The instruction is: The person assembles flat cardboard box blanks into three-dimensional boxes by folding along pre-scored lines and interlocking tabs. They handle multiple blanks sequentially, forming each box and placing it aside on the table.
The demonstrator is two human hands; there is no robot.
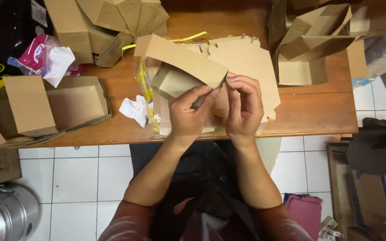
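Between both hands, a brown cardboard box, half folded [182, 67], sits over the near edge of the wooden table [318, 111]. Left hand [188, 114] pinches a flap at the box's near corner, thumb and fingers closed on it. Right hand [243, 107] grips the neighbouring flap edge, fingers curled, just beside the left fingertips.

Judgement: the fold would go best with both flaps kept flush at the corner, pressing along the crease rather than mid-panel, and the box body steady so the tab lines up.

Box look: plain kraft brown, matte, long top panel tilted away from the hands, open interior facing the left hand, grey-shadowed inside.

Under the hands, a stack of flat brown cardboard blanks [251, 62] in clear wrap with yellow strapping [188, 39]. Left of the left hand, a crumpled white paper [135, 109], then an open folded brown box [45, 109] further out. Beyond the hands, nested folded boxes [112, 27]; right of the right hand, more assembled brown boxes [309, 40]. Far left, a pink tissue pack [41, 53].
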